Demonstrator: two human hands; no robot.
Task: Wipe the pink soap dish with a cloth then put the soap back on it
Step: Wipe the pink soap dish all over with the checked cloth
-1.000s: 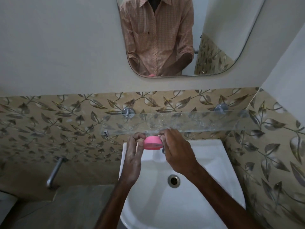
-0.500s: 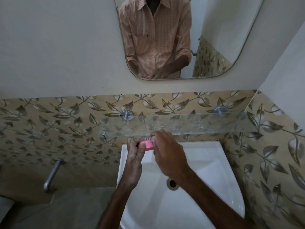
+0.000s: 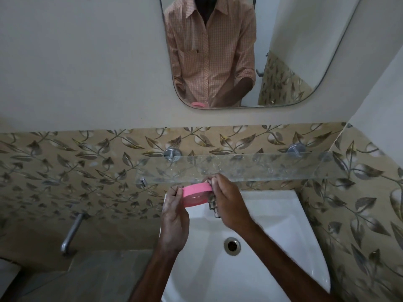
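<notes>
A round pink soap dish (image 3: 195, 195) is held above the back of the white basin (image 3: 283, 225), just under the front edge of the glass shelf (image 3: 261, 166). My left hand (image 3: 174, 216) grips its left side with curled fingers. My right hand (image 3: 229, 203) grips its right side, fingers curled over the rim. The dish is tilted, its side wall facing me. No cloth and no soap can be seen. The tap (image 3: 212, 207) is mostly hidden behind my right hand.
The basin's drain (image 3: 232, 245) lies below my right forearm. A mirror (image 3: 239, 51) on the wall shows a person in a checked shirt. A metal pipe (image 3: 70, 232) sticks out of the leaf-patterned tiles at the left. A corner wall stands close on the right.
The dish has turned between my hands, so more of its pink side wall shows. Both hands stay at the same spot under the shelf and keep hold of it.
</notes>
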